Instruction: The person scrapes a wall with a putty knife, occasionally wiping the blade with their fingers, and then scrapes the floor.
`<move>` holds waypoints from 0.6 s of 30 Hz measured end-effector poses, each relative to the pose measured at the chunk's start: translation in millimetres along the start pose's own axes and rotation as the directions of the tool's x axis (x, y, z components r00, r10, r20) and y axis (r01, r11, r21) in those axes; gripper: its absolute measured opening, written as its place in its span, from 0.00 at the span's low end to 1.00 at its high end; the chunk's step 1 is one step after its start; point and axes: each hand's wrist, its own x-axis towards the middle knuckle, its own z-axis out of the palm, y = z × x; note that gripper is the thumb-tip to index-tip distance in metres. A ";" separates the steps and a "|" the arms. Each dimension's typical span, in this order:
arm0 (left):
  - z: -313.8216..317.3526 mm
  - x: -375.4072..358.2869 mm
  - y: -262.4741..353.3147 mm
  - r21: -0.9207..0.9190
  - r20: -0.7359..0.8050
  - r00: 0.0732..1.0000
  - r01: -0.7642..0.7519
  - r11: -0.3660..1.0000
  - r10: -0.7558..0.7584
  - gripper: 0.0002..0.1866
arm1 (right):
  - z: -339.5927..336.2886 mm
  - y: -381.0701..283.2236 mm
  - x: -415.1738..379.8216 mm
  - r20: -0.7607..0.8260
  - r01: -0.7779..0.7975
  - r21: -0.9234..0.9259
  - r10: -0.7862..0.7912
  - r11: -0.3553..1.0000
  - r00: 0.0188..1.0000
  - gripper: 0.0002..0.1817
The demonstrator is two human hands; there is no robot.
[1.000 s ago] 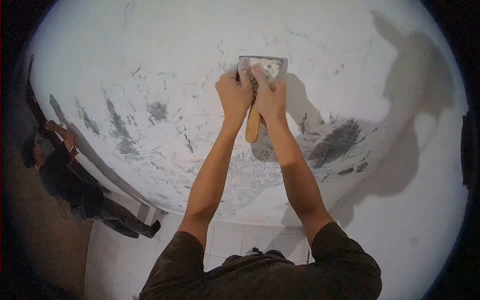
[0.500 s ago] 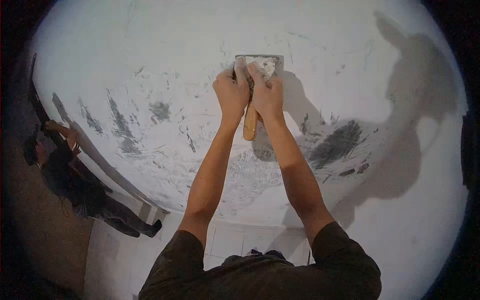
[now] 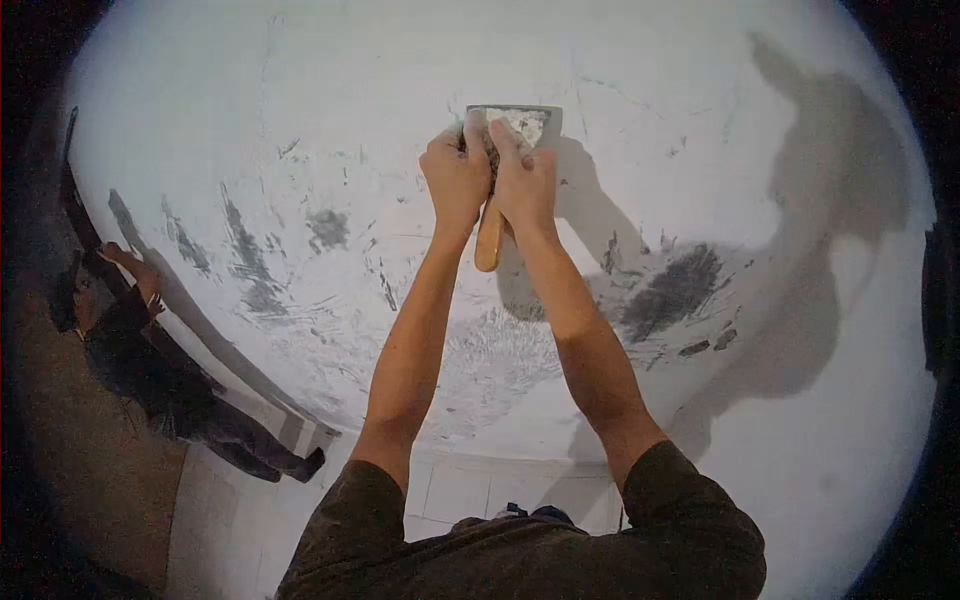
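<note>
Both my hands grip one putty knife [image 3: 488, 245], which has a wide metal blade smeared with white and a wooden handle pointing down. My left hand [image 3: 456, 178] is closed on its left side, thumb laid up along the blade. On the right side my right hand [image 3: 526, 185] is closed too, its thumb pressed on the blade face. The blade's top edge lies against the white wall [image 3: 400, 60], or very close to it. Fingers behind the knife are hidden.
Dark scraped patches [image 3: 672, 292] and scratches mark the wall around my arms. At the left a person [image 3: 150, 360] in dark clothes stands by the wall's edge. White floor tiles [image 3: 455, 490] lie below. Shadows fall on the wall at the right.
The putty knife and both my hands have shifted slightly left and up in view. My grip looks the same.
</note>
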 end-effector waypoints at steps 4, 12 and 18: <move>3.3 -10.2 -7.4 0.001 0.053 0.997 -0.060 0.998 0.060 0.24 | -9.5 -7.5 -15.2 0.018 -0.139 0.238 0.138 0.961 0.990 0.23; 8.7 -12.1 -8.2 0.033 0.004 0.992 -0.127 0.991 0.127 0.21 | -11.1 10.3 -6.9 0.066 -0.109 0.265 0.094 0.958 0.993 0.21; 3.4 -5.2 -6.2 -0.015 0.033 0.999 -0.005 1.000 0.006 0.19 | -20.8 -18.9 -13.7 0.082 -0.174 0.137 0.164 0.975 0.983 0.18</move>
